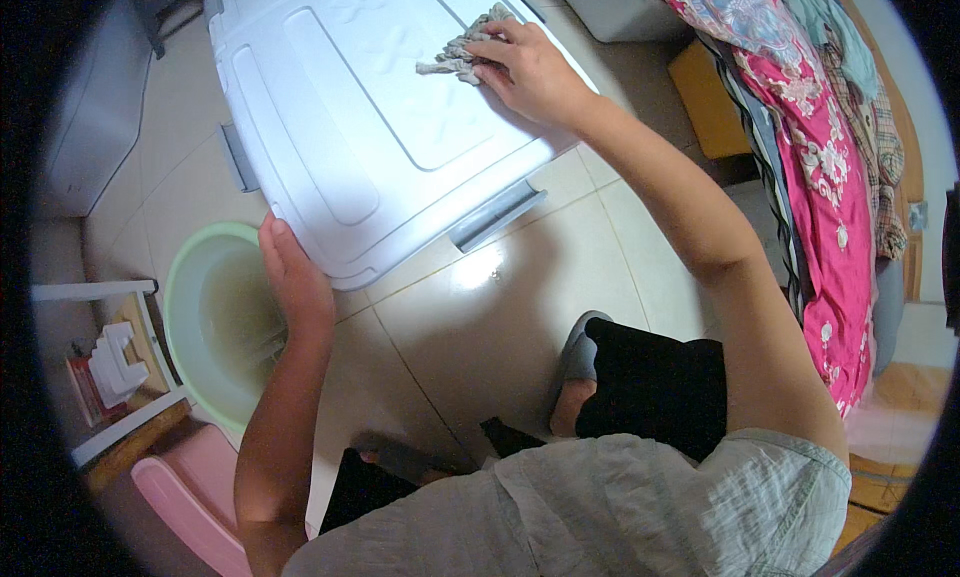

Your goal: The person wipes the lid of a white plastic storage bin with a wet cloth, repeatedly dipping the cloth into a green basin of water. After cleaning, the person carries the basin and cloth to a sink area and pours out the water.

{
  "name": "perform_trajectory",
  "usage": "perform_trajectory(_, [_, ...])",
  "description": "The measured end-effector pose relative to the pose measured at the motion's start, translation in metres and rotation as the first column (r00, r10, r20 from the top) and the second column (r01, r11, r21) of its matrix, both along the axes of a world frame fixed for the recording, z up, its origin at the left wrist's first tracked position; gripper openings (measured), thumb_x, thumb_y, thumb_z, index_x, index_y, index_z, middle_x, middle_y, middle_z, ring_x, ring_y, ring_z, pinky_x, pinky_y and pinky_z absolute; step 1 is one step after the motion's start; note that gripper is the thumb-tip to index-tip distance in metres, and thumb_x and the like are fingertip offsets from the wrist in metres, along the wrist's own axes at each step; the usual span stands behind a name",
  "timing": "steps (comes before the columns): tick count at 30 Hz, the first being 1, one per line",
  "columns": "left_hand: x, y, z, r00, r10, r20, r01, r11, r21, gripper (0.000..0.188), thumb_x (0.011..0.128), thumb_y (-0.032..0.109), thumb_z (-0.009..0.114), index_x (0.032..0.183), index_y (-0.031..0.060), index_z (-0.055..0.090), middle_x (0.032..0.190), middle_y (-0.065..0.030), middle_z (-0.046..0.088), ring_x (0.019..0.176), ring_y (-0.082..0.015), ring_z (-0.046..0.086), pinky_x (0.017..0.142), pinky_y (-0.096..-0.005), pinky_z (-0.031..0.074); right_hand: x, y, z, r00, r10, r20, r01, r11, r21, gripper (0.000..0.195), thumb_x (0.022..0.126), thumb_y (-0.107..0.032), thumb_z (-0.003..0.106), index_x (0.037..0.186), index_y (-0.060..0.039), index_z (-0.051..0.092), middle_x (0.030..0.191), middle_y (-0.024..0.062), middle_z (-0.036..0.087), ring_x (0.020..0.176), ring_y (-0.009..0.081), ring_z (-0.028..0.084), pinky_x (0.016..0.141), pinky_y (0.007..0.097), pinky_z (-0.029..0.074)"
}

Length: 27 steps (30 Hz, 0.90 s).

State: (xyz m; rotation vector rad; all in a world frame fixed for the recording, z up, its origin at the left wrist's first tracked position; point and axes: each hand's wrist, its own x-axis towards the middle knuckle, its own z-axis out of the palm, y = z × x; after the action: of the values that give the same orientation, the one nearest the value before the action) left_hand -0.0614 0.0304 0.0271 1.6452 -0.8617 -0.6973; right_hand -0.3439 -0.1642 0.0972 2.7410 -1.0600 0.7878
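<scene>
A white plastic storage box lid point(300, 112) fills the upper middle of the view, with grey handles point(499, 215) jutting out below its edge. My right hand point(529, 71) presses a crumpled grey cloth point(457, 56) onto the lid's top, towards its right side. At the near left corner, my left hand point(296, 277) rests against the lid's edge, its fingers partly hidden by the rim. Just left of that hand stands a pale green basin point(180, 314) holding cloudy water.
Light floor tiles point(480, 314) lie below the lid. A pink plastic object point(180, 502) and a white-framed rack point(127, 434) stand at the lower left. Bright pink floral bedding point(817, 202) hangs at the right, beside a yellow-brown box point(701, 101). A grey bin point(622, 7) stands at the top.
</scene>
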Motion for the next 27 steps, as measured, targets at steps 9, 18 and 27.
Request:
perform_trajectory(9, [-0.001, 0.002, 0.004, 0.992, 0.022, -0.128, -0.021, 1.0, 0.009, 0.045, 0.103, 0.033, 0.032, 0.129, -0.0015, 0.042, 0.117, -0.0143, 0.054, 0.107, -0.0214, 0.052, 0.096, -0.0331, 0.039, -0.043, 0.077, 0.024, 0.998, -0.056, -0.029, 0.062, 0.97, 0.234, 0.022, 0.078, -0.004, 0.064, 0.1, -0.0041, 0.066, 0.099, 0.0167, 0.06, 0.086, 0.0331, 0.061, 0.076, 0.0396, 0.052])
perform_trajectory(18, [0.002, 0.003, 0.008, 0.999, -0.032, -0.04, 0.033, 0.999, 0.017, 0.043, 0.103, 0.031, 0.03, 0.127, -0.0014, 0.044, 0.115, -0.0144, 0.055, 0.106, -0.0216, 0.052, 0.095, -0.033, 0.039, -0.088, 0.059, 0.025, 0.975, -0.224, -0.003, 0.221, 0.958, 0.182, 0.023, 0.082, -0.002, 0.062, 0.103, -0.006, 0.068, 0.102, 0.0177, 0.06, 0.083, 0.0319, 0.064, 0.073, 0.0377, 0.053])
perform_trajectory(27, [-0.003, 0.001, 0.005, 0.996, 0.048, -0.077, -0.045, 0.998, 0.04, 0.044, 0.103, 0.031, 0.031, 0.132, -0.0006, 0.04, 0.119, -0.0152, 0.053, 0.108, -0.0222, 0.051, 0.096, -0.0329, 0.038, -0.106, 0.008, 0.022, 0.77, -0.547, 0.328, 0.478, 0.835, 0.27, 0.022, 0.084, -0.012, 0.064, 0.104, -0.003, 0.069, 0.096, 0.0171, 0.064, 0.078, 0.0228, 0.064, 0.068, 0.0317, 0.052])
